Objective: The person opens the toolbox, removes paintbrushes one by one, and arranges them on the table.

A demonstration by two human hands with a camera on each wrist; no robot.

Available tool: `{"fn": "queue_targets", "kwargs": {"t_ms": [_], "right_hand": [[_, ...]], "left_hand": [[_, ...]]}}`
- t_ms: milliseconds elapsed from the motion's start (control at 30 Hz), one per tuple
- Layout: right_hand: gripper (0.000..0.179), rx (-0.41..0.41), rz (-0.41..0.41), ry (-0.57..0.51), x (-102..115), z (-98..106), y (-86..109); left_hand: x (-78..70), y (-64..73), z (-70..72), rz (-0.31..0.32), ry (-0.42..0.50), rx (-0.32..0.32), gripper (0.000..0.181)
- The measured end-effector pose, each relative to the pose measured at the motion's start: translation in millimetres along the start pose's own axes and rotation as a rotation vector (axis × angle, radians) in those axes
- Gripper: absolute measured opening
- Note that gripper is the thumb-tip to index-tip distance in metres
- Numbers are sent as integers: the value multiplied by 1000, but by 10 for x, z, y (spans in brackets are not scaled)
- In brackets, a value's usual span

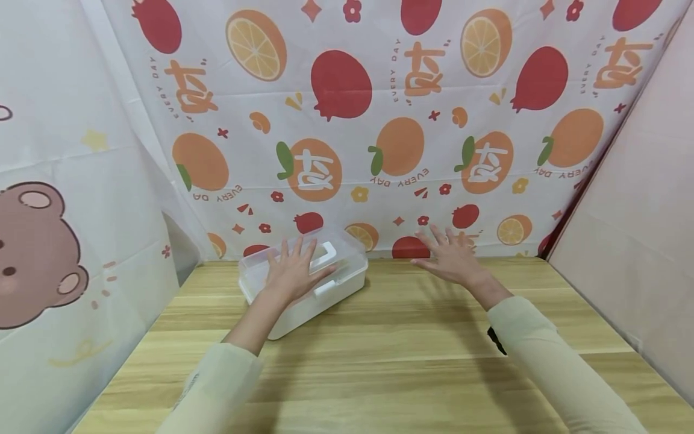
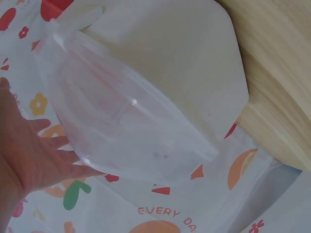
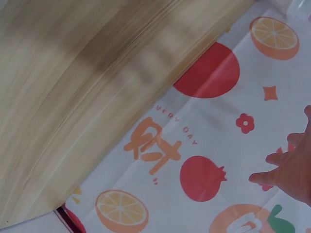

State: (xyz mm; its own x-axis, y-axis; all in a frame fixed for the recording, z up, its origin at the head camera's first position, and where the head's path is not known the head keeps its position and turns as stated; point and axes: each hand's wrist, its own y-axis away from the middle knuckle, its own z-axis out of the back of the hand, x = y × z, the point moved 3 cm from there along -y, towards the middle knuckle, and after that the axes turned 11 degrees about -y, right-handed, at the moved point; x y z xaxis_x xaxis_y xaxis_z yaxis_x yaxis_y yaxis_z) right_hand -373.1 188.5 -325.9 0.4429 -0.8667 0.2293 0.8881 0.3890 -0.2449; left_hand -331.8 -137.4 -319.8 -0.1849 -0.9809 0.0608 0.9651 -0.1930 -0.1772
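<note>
A white storage box [image 1: 320,307] with a clear lid and a white carry handle [image 1: 324,256] stands at the back left of the table. Over its lid my left hand [image 1: 293,274] is spread, fingers straight and apart, overlapping the box in the head view. In the left wrist view the clear lid [image 2: 126,111] lies just beyond the fingertips of that hand [image 2: 39,155]. My right hand [image 1: 450,259] hangs over the back of the table, right of the box, fingers spread and holding nothing. Only part of it [image 3: 291,170] shows in the right wrist view.
The wood-grain table [image 1: 379,361] ends at a fruit-print cloth [image 1: 347,132] hung behind it. A cloth with a bear print [image 1: 43,253] hangs at the left, and a plain pale cloth [image 1: 640,199] at the right.
</note>
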Motion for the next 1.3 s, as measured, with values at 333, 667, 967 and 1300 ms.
{"fn": "queue_targets", "kwargs": {"t_ms": [333,667,967,1300], "right_hand": [[76,2,57,-40,212,-39,-73],[77,44,102,-131,499,-215,-268],[79,54,160,-227,755,-369,-454],[70,61,203,-387,965,-519,-591]], "left_hand": [[58,278,9,7,49,-61,80],[160,527,25,13,39,-106,62],[209,711,-1,-2,59,-160,54],[190,794,-14,-55,60,-303,45]]}}
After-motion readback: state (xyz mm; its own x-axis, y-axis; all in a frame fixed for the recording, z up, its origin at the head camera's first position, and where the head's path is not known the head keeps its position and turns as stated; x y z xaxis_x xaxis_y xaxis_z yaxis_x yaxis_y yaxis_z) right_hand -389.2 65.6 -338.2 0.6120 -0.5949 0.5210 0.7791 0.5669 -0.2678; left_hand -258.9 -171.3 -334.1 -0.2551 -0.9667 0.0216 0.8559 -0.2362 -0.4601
